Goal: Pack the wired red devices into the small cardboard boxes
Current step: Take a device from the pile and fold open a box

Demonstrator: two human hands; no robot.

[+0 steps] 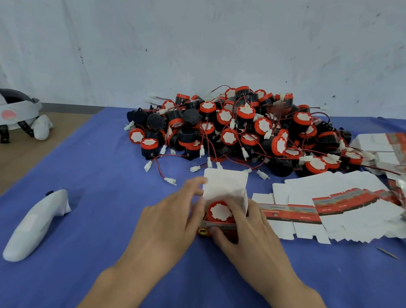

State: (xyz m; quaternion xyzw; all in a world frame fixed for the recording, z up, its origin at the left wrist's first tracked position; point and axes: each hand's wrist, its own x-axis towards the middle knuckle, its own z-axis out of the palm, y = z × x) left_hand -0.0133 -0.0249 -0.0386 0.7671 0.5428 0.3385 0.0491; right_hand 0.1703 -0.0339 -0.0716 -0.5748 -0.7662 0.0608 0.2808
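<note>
Between left hand (pixel 171 223) and right hand (pixel 250 237), each grip pinching the small box (pixel 223 184), sits the red device (pixel 220 211).

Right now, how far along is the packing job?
Done: no closed, packed box is in view. In hand: the left hand and right hand hold one small cardboard box with a red device seated inside, top flap not yet closed. Left: the big pile of wired red devices behind it and the flat unfolded boxes spread to the right.
</note>
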